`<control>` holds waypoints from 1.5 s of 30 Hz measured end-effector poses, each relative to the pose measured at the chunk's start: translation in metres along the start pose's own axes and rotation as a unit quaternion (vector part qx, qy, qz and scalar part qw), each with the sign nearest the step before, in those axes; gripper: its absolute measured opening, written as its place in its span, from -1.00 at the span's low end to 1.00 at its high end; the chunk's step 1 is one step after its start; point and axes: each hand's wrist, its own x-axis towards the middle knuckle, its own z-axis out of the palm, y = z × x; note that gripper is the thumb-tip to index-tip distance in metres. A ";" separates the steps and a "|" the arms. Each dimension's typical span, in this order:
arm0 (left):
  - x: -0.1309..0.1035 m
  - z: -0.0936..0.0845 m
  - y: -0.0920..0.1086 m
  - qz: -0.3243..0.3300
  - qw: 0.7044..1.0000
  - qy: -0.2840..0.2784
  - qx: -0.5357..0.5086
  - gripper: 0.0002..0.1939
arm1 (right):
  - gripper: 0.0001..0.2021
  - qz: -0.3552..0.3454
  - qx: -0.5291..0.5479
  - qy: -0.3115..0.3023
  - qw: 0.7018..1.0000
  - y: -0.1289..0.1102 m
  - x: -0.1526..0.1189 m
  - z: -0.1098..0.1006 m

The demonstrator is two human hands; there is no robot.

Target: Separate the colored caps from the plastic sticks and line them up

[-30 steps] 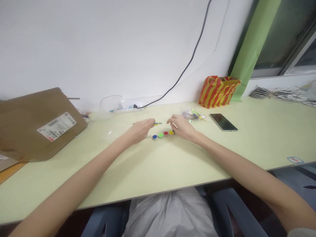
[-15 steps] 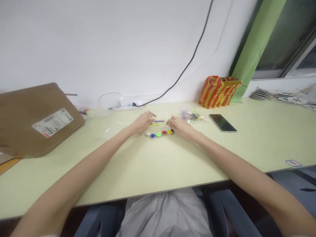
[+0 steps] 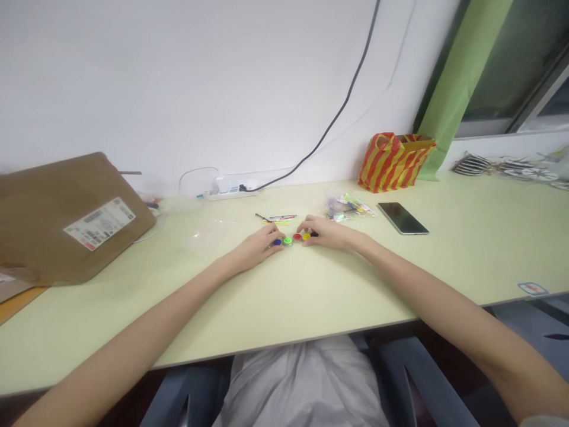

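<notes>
A curved row of small round coloured pieces lies on the pale table between my hands: blue [image 3: 277,242], green [image 3: 288,241], red [image 3: 297,237], yellow [image 3: 306,236] and a dark one [image 3: 314,234]. My left hand [image 3: 260,246] rests at the row's left end, thumb and fingers apart around the blue piece; a white piece is hidden there. My right hand [image 3: 326,232] is at the other end, its fingers bent over the yellow and dark pieces. Whether it grips either is unclear. Thin coloured sticks [image 3: 282,218] lie just behind the row.
Clear plastic packets [image 3: 349,207] and a black-screened phone [image 3: 402,218] are on the right, with a red-and-yellow striped bag [image 3: 395,163] behind. A cardboard box [image 3: 66,219] stands at the left. A power strip [image 3: 231,191] sits by the wall.
My left hand has come down and nearer, from beside the sticks to the left end of the row, covering the white piece. The right hand has shifted slightly right, its fingers now lower over the pieces.
</notes>
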 end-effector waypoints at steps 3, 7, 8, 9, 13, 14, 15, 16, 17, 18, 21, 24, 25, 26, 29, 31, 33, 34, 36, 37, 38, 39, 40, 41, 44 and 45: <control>-0.001 0.003 -0.002 -0.017 1.000 0.009 -0.008 -0.65 | -0.67 -0.006 0.004 0.006 1.000 -0.003 0.001 0.003; -0.002 0.004 -0.002 -0.016 0.999 0.024 -0.015 -0.64 | -0.71 -0.021 0.002 -0.003 1.000 -0.005 0.002 0.004; -0.003 0.004 -0.001 -0.014 0.999 0.025 -0.016 -0.64 | -0.74 -0.022 0.002 -0.006 1.000 -0.005 0.002 0.004; -0.004 0.004 -0.001 -0.012 0.999 0.025 -0.019 -0.64 | -0.75 -0.023 0.004 -0.009 1.000 -0.005 0.002 0.004; -0.010 0.000 0.004 -0.007 0.999 0.004 -0.045 -0.63 | -0.77 -0.024 0.012 -0.021 0.999 -0.011 0.000 0.004; -0.012 0.000 0.006 -0.009 0.999 -0.001 -0.051 -0.62 | -0.78 -0.029 0.015 -0.027 0.999 -0.014 0.000 0.005; -0.014 -0.001 0.007 -0.012 0.999 -0.003 -0.053 -0.61 | -0.78 -0.036 0.019 -0.034 0.999 -0.018 -0.001 0.005; -0.015 -0.002 0.009 -0.015 0.998 -0.004 -0.053 -0.60 | -0.78 -0.043 0.020 -0.041 0.998 -0.021 -0.002 0.005; -0.017 -0.002 0.010 -0.018 0.999 -0.002 -0.051 -0.60 | -0.78 -0.050 0.020 -0.048 0.997 -0.025 -0.002 0.005; -0.017 -0.002 0.011 -0.019 0.999 0.001 -0.049 -0.60 | -0.78 -0.055 0.019 -0.053 0.997 -0.028 -0.003 0.005; -0.018 -0.001 0.012 -0.018 0.999 0.000 -0.050 -0.58 | -0.72 -0.044 0.005 -0.065 0.997 -0.033 -0.006 0.001; -0.017 -0.001 0.012 -0.018 0.999 -0.001 -0.049 -0.55 | -0.48 0.008 -0.007 -0.076 0.997 -0.028 -0.010 -0.008; -0.017 -0.001 0.012 -0.018 0.999 0.000 -0.044 -0.53 | -0.40 0.031 -0.008 -0.086 0.996 -0.025 -0.011 -0.011; -0.017 -0.001 0.012 -0.018 0.999 -0.001 -0.038 -0.52 | -0.36 0.054 -0.009 -0.098 0.994 -0.021 -0.013 -0.015; -0.017 -0.003 0.013 -0.024 0.999 -0.009 -0.025 -0.51 | -0.46 0.085 -0.011 -0.134 0.987 -0.014 -0.015 -0.022; -0.017 -0.004 0.013 -0.030 0.999 -0.013 -0.021 -0.51 | -0.56 0.075 -0.009 -0.145 0.987 -0.012 -0.015 -0.024; -0.017 -0.005 0.014 -0.033 0.999 -0.014 -0.016 -0.50 | -0.60 0.069 -0.001 -0.150 0.986 -0.012 -0.014 -0.027; -0.017 -0.006 0.014 -0.033 0.999 -0.013 -0.015 -0.49 | -0.60 0.068 0.004 -0.150 0.986 -0.012 -0.013 -0.029; -0.017 -0.007 0.014 -0.032 0.999 -0.015 -0.012 -0.48 | -0.62 0.069 0.002 -0.126 0.990 -0.007 -0.013 -0.035; -0.017 -0.008 0.014 -0.031 0.999 -0.017 -0.012 -0.47 | -0.64 0.072 -0.013 -0.091 0.993 -0.002 -0.012 -0.038; -0.017 -0.009 0.013 -0.030 0.999 -0.019 -0.012 -0.47 | -0.65 0.080 -0.041 -0.040 0.995 0.005 -0.012 -0.041; -0.017 -0.009 0.013 -0.028 0.999 -0.021 -0.012 -0.48 | -0.65 0.092 -0.078 0.024 0.992 0.013 -0.011 -0.043; -0.017 -0.009 0.012 -0.025 0.999 -0.020 -0.013 -0.48 | -0.63 0.112 -0.120 0.094 0.982 0.022 -0.011 -0.045; -0.018 -0.010 0.011 -0.021 1.000 -0.019 -0.014 -0.48 | -0.61 0.137 -0.160 0.155 0.965 0.032 -0.010 -0.047; -0.018 -0.009 0.009 -0.014 1.000 -0.010 -0.010 -0.48 | -0.53 0.219 -0.217 0.232 0.922 0.063 -0.013 -0.047; -0.019 -0.009 0.008 -0.013 1.000 -0.009 -0.007 -0.49 | -0.46 0.249 -0.223 0.233 0.913 0.072 -0.015 -0.046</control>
